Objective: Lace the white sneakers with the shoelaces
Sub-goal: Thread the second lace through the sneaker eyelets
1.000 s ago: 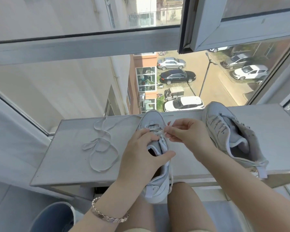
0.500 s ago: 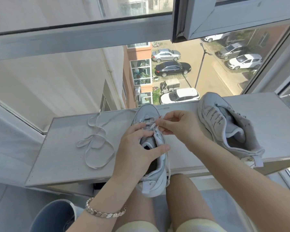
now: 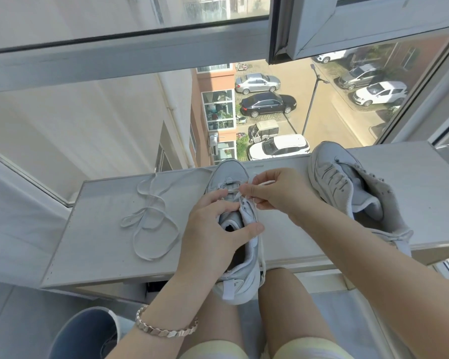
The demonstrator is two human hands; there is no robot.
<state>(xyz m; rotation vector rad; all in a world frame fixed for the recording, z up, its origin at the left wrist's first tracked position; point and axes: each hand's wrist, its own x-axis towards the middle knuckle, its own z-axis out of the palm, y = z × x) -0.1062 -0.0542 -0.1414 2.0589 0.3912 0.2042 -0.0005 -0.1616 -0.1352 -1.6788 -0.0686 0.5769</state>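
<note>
left grip point(image 3: 215, 229) clasps the sneaker point(image 3: 228, 172), right grip point(image 3: 278, 194) pinches its lace point(image 3: 236, 196) just beyond

- One view only: a head-worn wide-angle camera, facing forward and tilted down over the person's lap.
- Close range. Left hand point(image 3: 213, 229) and right hand point(image 3: 280, 193) fill frame centre; forearms enter from the bottom edge, thighs show below.
- Frame centre falls about where the right hand pinches the shoelace point(image 3: 237, 196) over the sneaker point(image 3: 228, 174) gripped by the left hand; toe points away from the lens.
- Sill point(image 3: 101, 229) crosses the middle band, seen from above at a slant.
- Upper half looks out through the window frame point(image 3: 114, 55), steeply down onto a black car point(image 3: 267, 104) far below.
- Straight frame lines splay toward the edges.
</note>
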